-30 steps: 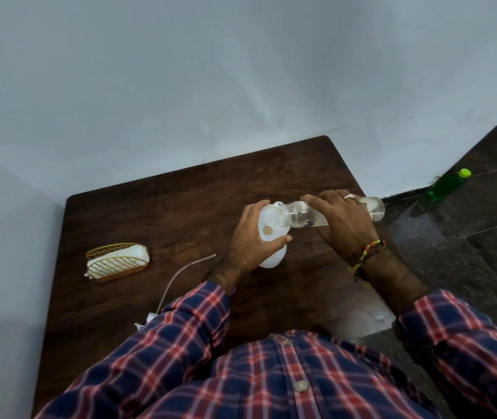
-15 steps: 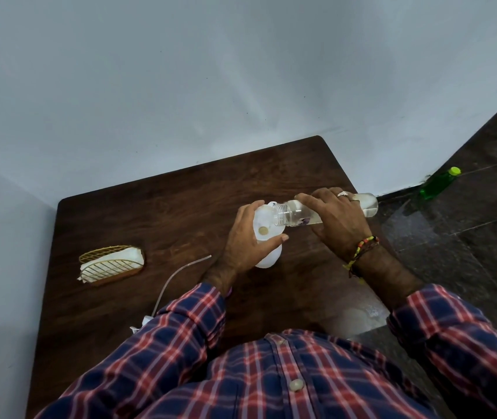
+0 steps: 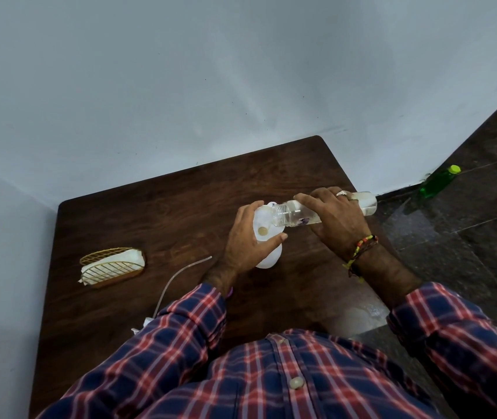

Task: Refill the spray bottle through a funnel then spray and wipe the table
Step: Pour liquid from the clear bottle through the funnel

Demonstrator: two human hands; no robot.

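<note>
A white spray bottle body (image 3: 268, 258) stands on the dark wooden table (image 3: 156, 219), with a white funnel (image 3: 261, 222) set in its neck. My left hand (image 3: 247, 243) is wrapped around the bottle and funnel. My right hand (image 3: 335, 219) grips a clear plastic water bottle (image 3: 289, 214) tipped almost level, its open mouth over the funnel. The spray head with its thin dip tube (image 3: 177, 282) lies on the table near my left sleeve.
A gold wire holder with white napkins (image 3: 111, 267) sits at the table's left. A green bottle (image 3: 437, 181) lies on the dark tiled floor by the wall at the right. The table's right edge runs just under my right wrist.
The clear bottle's base has tipped slightly higher over the funnel. Both hands keep their grips; only the camera view has shifted a little.
</note>
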